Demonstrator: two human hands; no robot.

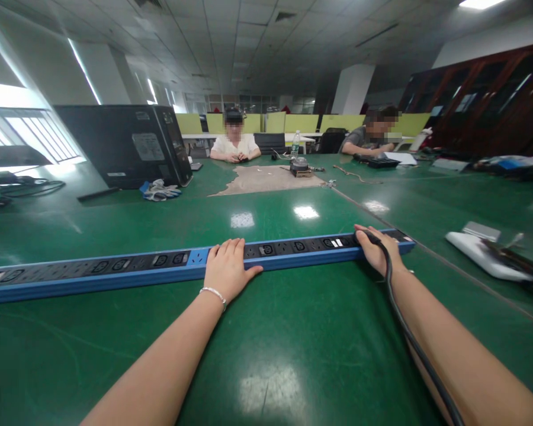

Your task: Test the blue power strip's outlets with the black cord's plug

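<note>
A long blue-and-black power strip [151,260] lies across the green table in front of me, with rows of sockets along its top. My left hand [226,266] is laid over the middle of the strip, fingers across the top and thumb along its near side, beside a blue socket [199,258]. Near the strip's right end, my right hand [379,248] is closed around the plug end of a black power cord [388,278]. The cord runs back along my right forearm. My fingers hide most of the plug, so I cannot tell how deep it sits in a socket.
A black computer case [128,145] stands at the back left, with work gloves [160,190] beside it. Across the table sit two people, near a cardboard sheet [266,179] and a bottle [295,142]. A white object [484,255] lies at the right.
</note>
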